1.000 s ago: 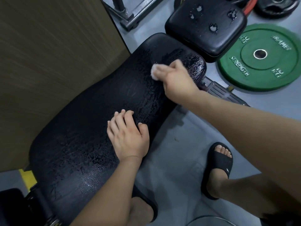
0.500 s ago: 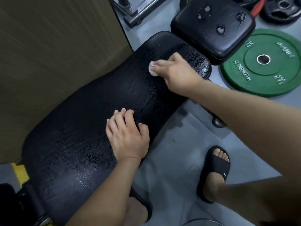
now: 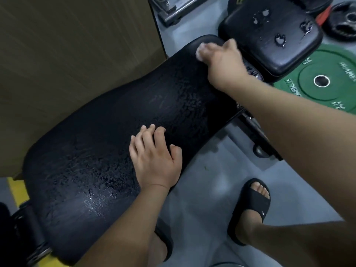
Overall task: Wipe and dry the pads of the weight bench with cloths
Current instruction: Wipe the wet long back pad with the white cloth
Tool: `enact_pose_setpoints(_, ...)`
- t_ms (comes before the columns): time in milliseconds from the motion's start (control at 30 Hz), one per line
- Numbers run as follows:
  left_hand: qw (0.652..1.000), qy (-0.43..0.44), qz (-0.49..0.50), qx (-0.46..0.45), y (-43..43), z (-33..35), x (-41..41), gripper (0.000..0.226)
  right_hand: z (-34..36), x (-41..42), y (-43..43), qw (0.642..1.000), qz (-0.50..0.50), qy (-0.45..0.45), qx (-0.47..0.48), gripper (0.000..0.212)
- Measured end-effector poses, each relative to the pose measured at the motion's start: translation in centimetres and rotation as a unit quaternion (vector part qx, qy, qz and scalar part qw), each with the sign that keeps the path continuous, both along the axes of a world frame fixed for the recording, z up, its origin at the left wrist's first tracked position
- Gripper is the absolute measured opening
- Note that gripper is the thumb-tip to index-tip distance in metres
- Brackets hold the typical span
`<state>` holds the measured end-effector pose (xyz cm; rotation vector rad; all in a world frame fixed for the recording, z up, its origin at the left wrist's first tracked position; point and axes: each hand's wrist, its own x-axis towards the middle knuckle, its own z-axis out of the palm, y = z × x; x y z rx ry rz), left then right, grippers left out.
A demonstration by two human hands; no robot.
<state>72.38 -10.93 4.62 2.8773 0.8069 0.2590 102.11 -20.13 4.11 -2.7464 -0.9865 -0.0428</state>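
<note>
wipe step on: right hand (image 3: 221, 61) bunched round the cloth (image 3: 199, 52), pressing it on the far end of the long pad (image 3: 115, 132). left hand (image 3: 154, 164) lies flat, fingers loose, bracing the near edge. long pad looks wet all over; small pad (image 3: 250, 47) has puddles, prob next. cloth mostly hidden + blurred; no 2nd cloth in view.

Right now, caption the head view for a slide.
Right hand wipes the far end of the wet back pad with a white cloth; left hand rests on it; seat pad shows droplets.
</note>
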Motion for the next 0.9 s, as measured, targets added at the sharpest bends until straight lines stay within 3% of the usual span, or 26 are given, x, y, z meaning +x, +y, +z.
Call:
enact_pose_setpoints(100, 1.0, 0.0, 0.0, -0.002, 0.0, 0.1, 0.1, 0.047, 0.5, 0.4, 1.1, 0.992, -0.124, 0.03, 0.015, 0.053)
enact_pose_setpoints(233, 1.0, 0.006, -0.002, 0.0, 0.1, 0.2, 0.0, 0.047, -0.3, -2.7, 2.6, 0.998, 0.041, 0.019, 0.04, 0.051)
enact_pose_setpoints(300, 1.0, 0.009, -0.003, -0.002, 0.2, 0.1, 0.0, 0.047, -0.1, -1.0, 2.0, 0.998, 0.06, -0.005, 0.025, 0.048)
enact_pose_setpoints(433, 1.0, 0.01, -0.002, -0.008, 0.1, 0.2, 0.0, 0.047, 1.1, 3.3, 1.9, 0.994, -0.092, 0.014, -0.055, 0.055)
enact_pose_setpoints(500, 1.0, 0.01, -0.001, -0.006, 0.1, 0.2, 0.1, 0.047, 2.0, 2.4, 3.2, 0.99, -0.118, 0.027, -0.069, 0.051)
enact_pose_setpoints(667, 1.0, 0.008, 0.0, -0.006, 0.2, 0.1, 0.1, 0.048, 2.0, -4.5, 5.6, 0.995, 0.094, 0.044, -0.006, 0.059)
enact_pose_setpoints(733, 1.0, 0.009, -0.001, -0.007, 0.1, 0.1, 0.2, 0.048, 1.7, -3.8, 5.1, 0.992, 0.117, 0.039, 0.012, 0.059)
enact_pose_setpoints(900, 1.0, 0.011, -0.001, -0.008, 0.1, 0.2, 0.1, 0.047, 2.0, 1.1, 4.1, 0.991, -0.134, 0.018, -0.026, 0.043)
